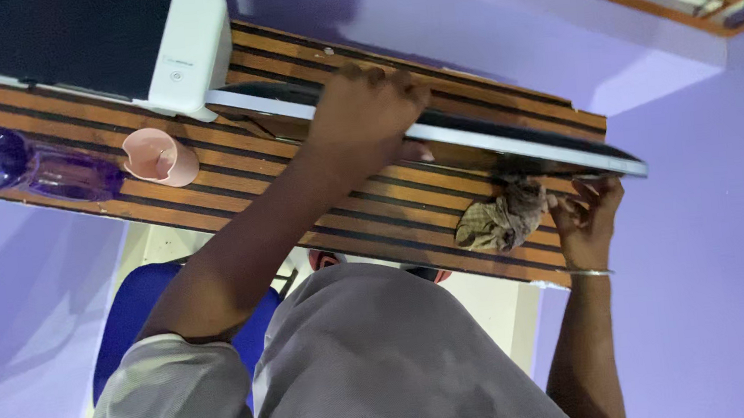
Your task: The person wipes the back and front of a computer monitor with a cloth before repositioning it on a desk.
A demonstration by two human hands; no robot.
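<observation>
**Both hands on a flat dark panel over a striped counter**

Seen upside down, from the head camera. Wooden counter (207,174) with dark stripes filling the middle of the view, lilac walls around it. Long flat panel (509,139), dark with a pale edge, lying slantwise across the counter from the white device to the far corner. White device with a black top (187,46) at one end of the counter, touching the panel's end. Blue chair (135,319) beside the counter's near edge. Purple bottle (18,164) lying on its side near the counter's end, just beside a pink cup (159,156), also tipped over. Crumpled brownish cloth (503,218) resting on the counter under the panel's raised end. Left hand (368,115) laid over the panel's middle, fingers curled over its edge, grasping it. Right hand (589,212), thin bangle at the wrist, beneath the panel's end near the cloth, fingertips pinching its underside
</observation>
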